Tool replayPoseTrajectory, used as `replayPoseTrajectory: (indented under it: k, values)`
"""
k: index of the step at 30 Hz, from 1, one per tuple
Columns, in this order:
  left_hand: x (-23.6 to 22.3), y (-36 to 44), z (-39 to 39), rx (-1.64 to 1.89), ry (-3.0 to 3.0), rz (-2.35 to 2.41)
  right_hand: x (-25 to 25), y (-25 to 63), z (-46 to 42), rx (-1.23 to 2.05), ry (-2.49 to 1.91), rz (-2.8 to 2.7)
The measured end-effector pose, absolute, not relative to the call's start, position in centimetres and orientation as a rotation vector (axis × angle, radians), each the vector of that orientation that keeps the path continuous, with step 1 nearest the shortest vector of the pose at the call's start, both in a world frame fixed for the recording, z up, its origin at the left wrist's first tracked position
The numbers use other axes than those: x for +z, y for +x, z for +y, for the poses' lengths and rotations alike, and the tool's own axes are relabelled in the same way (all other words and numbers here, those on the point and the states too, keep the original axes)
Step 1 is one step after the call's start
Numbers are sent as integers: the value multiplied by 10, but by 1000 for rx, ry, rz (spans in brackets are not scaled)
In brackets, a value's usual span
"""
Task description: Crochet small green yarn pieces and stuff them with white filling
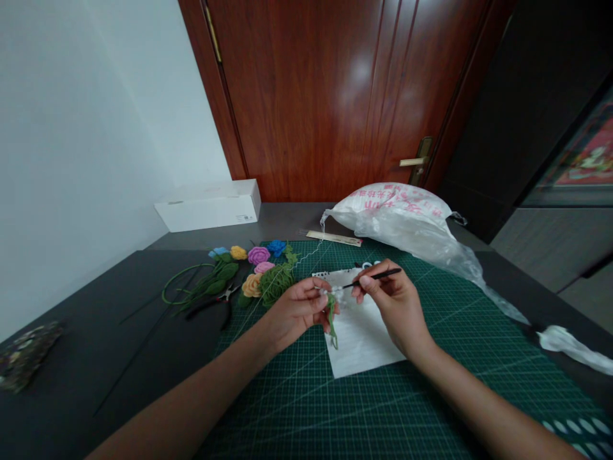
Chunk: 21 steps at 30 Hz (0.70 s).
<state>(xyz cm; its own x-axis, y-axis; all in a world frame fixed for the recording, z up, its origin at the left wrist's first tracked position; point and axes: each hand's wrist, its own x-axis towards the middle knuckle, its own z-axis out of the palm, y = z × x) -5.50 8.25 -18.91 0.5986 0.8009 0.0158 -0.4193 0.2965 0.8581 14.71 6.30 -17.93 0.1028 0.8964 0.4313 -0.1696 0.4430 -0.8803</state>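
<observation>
Between the fingertips of my left hand (301,308) is a small crochet piece, with a green yarn part (332,319) hanging below white stitches. My right hand (395,305) pinches a crochet hook (383,275) with a black handle, its tip at the white stitches. A thin white yarn strand (311,254) runs from the plastic bag toward my left hand. Under both hands lies a sheet of white paper (357,348) on a green cutting mat (282,396). Scissors (368,264), partly hidden, rest behind my right hand.
Left of my hands are a green yarn bundle (276,285), several crocheted flowers such as a purple one (259,255), and black-handled pliers (225,301). Behind stand a white box (211,207), a ruler (334,238) and a white plastic bag (393,207).
</observation>
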Motion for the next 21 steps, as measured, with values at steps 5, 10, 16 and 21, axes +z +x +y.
replayPoseTrajectory:
  k: [5,10,16,21]
  values:
    - [-188,-57,82,869,946,435,-176,149,61,904,-723,-1177]
    - [-188,-55,81,882,939,436,-174,145,57,939,-718,-1204]
    - [-189,-54,80,883,944,462,-177,142,55,939,-735,-1223]
    - [-194,-53,79,894,979,427,-179,140,54,940,-754,-1226]
